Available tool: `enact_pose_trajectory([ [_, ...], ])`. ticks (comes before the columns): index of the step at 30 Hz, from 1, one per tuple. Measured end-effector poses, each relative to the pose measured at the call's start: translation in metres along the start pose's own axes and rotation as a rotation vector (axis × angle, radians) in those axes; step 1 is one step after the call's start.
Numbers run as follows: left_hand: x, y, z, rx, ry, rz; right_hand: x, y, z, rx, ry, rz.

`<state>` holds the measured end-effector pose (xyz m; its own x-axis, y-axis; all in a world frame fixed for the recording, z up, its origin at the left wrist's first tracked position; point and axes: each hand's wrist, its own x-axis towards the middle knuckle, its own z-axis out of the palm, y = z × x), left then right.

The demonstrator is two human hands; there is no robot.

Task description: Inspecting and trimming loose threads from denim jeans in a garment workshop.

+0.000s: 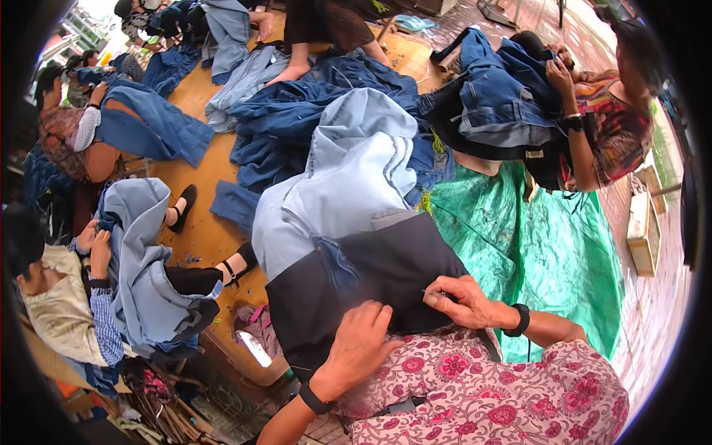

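Note:
A black cloth (393, 259) lies spread over my lap, on floral pink fabric (504, 393). My left hand (356, 345) rests on the near edge of the cloth, fingers stretched out and holding nothing visible. To its right, my right hand (463, 302) is closed in a pinch just above the cloth. Whatever those fingertips hold is too small to make out. Light blue denim jeans (334, 185) lie bunched beyond the black cloth, partly on it. A darker blue denim strip (336, 263) shows on the cloth, in front of my hands.
Dark blue jeans (278, 133) lie heaped on a wooden platform (208, 200) ahead. A green plastic sheet (534, 252) covers the ground at right. Co-workers sit close by on both sides with denim (137, 259) in their laps. A wooden box (644, 233) stands far right.

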<state>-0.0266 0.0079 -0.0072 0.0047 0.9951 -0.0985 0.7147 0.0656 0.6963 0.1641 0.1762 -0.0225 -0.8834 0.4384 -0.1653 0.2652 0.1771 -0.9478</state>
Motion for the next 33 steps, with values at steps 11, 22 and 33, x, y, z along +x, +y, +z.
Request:
enact_pose_trajectory([
  [11,0.01,-0.005,0.012,0.302,-0.048,-0.058,-0.011,0.035,-0.035,0.155,0.45,0.358],
  [22,0.006,0.007,0.014,0.198,0.058,-0.154,0.008,0.063,-0.027,0.83,0.302,0.73],
  [33,-0.008,-0.018,0.023,0.024,0.17,-0.228,-0.006,0.003,-0.017,0.725,-0.095,0.394],
])
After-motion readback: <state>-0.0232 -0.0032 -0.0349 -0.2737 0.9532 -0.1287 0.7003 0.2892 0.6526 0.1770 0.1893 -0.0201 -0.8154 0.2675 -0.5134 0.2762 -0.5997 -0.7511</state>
